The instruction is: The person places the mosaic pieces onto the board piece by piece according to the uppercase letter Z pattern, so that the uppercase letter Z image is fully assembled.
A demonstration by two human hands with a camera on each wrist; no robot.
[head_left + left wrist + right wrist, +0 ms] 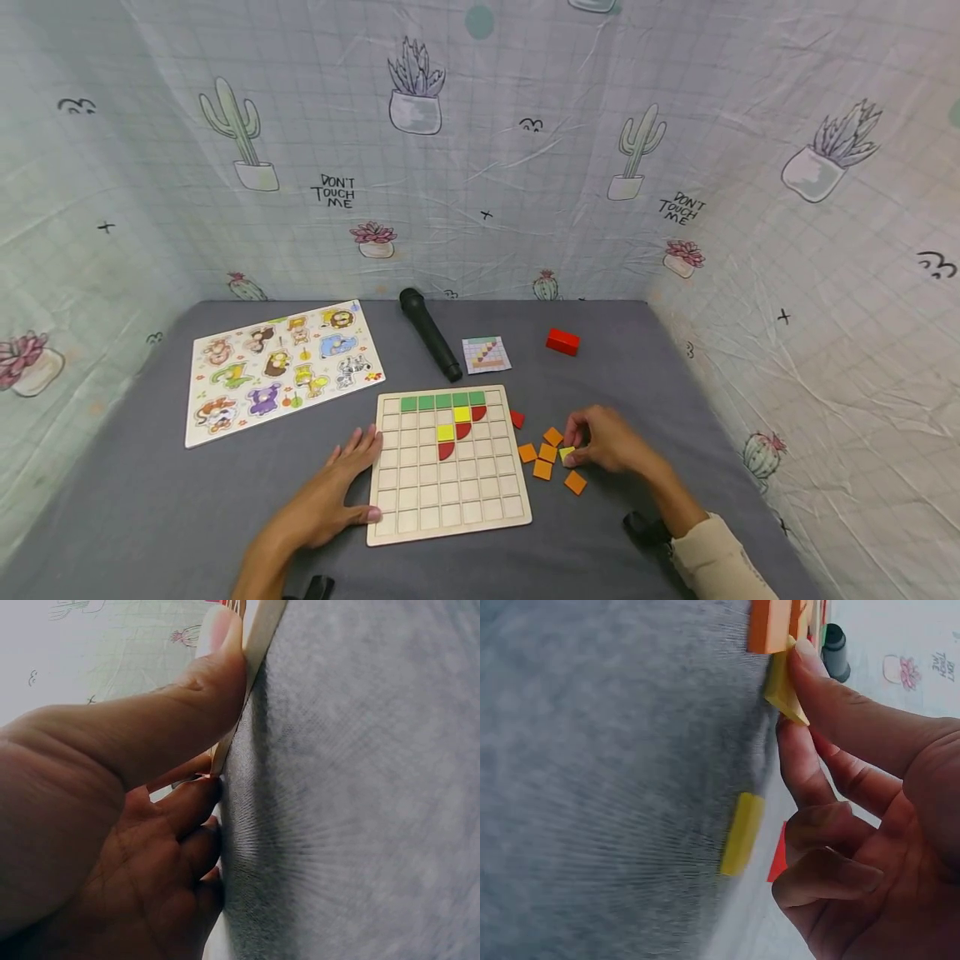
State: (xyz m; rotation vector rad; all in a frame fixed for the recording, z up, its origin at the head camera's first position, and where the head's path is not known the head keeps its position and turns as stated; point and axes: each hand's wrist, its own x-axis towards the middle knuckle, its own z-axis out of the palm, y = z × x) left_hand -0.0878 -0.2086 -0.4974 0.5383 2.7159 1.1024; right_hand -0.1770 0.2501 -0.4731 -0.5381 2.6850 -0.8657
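Observation:
A pale wooden grid board (420, 500) lies in front of me. It carries a row of green square tiles (442, 401), two yellow square tiles (446, 432) and several red quarter-circle tiles (447, 451) in a diagonal. My left hand (330, 492) rests at the board's left edge, fingers spread, thumb (214, 682) against the rim. Right of the board, my right hand (609, 442) pinches a yellow square tile (784, 686) between thumb and fingers, beside several orange square tiles (542, 470). Another yellow tile (742, 834) lies on the cloth below that hand, hidden in the head view.
A red piece (517, 419) lies by the board's right edge. Farther back are a red block (562, 342), a small pattern card (486, 356) and a black microphone (431, 335). An animal puzzle board (247, 358) lies at the left on the grey cloth (135, 500).

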